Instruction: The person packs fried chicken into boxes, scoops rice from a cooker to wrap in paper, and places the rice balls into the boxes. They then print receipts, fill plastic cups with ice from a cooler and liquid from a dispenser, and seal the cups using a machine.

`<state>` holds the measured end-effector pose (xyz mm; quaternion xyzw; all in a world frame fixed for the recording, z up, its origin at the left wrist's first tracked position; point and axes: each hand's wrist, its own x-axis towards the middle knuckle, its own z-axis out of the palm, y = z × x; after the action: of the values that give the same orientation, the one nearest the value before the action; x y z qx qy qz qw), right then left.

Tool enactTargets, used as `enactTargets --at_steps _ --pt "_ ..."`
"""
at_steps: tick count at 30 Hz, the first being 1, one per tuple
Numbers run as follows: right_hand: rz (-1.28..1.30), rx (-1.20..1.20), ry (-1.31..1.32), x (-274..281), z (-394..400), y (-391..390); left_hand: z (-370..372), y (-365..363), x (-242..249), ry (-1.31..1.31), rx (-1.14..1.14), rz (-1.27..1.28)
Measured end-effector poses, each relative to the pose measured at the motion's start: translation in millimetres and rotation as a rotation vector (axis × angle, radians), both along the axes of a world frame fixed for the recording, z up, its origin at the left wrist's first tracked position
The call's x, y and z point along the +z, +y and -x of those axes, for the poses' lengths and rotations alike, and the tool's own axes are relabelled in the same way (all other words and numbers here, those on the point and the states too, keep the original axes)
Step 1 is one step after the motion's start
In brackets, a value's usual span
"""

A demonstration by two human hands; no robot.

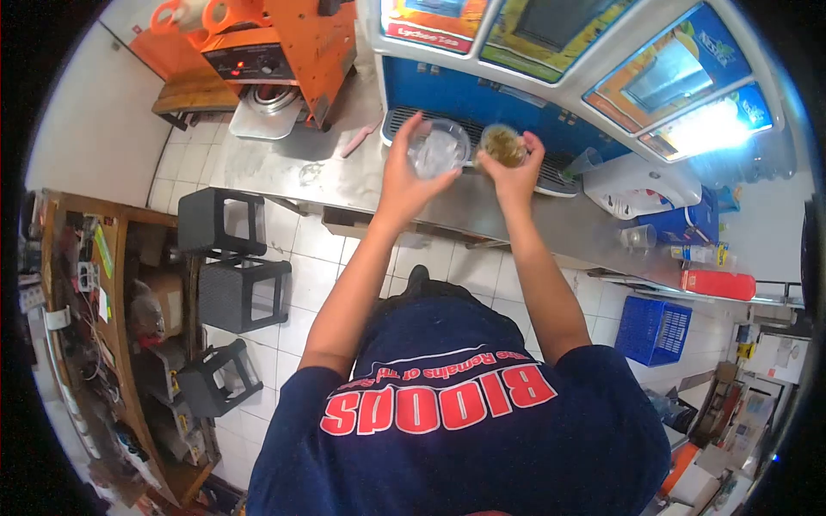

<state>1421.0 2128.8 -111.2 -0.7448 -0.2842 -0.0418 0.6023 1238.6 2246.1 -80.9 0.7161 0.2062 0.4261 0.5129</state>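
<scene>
My left hand (406, 176) is wrapped round a clear plastic cup (439, 150), its round rim facing me; whether the pale shapes inside are ice cannot be made out. Just to the right, my right hand (514, 176) grips a second clear cup (504, 144) with something brownish green in it. Both cups are over the ribbed drip tray (551, 179) of the drink dispenser (594, 77), a short gap apart. Whether they touch the tray is hidden.
An orange machine (297, 60) and a pink-handled item (360, 139) stand left on the steel counter (275, 172). At right are a white appliance (641, 185) and a clear cup (637, 237). Black stools (243, 295) and a blue crate (654, 330) are on the floor.
</scene>
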Motion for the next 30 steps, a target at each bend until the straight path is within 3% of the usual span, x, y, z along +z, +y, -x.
enactTargets --at_steps 1,5,8,14,21,30 --pt "0.013 0.026 0.043 -9.3 4.1 -11.6 -21.4 5.9 4.2 0.007 0.051 -0.109" --pt "0.123 0.022 0.091 -65.3 3.9 -52.2 -92.3 17.4 10.3 0.040 0.125 -0.162" --pt "0.197 -0.040 0.003 -94.9 1.8 -72.0 -125.4 18.3 10.1 0.025 0.111 -0.202" --pt "0.274 -0.064 0.082 -100.1 0.0 -86.5 -155.3 26.0 17.5 0.039 0.094 -0.144" --pt "0.248 0.000 0.054 -109.4 -5.6 -84.2 -166.9 34.1 9.6 0.056 0.181 -0.280" --pt "0.280 0.046 0.050 -108.3 -8.8 -86.4 -167.2 46.6 5.5 0.093 0.079 -0.147"
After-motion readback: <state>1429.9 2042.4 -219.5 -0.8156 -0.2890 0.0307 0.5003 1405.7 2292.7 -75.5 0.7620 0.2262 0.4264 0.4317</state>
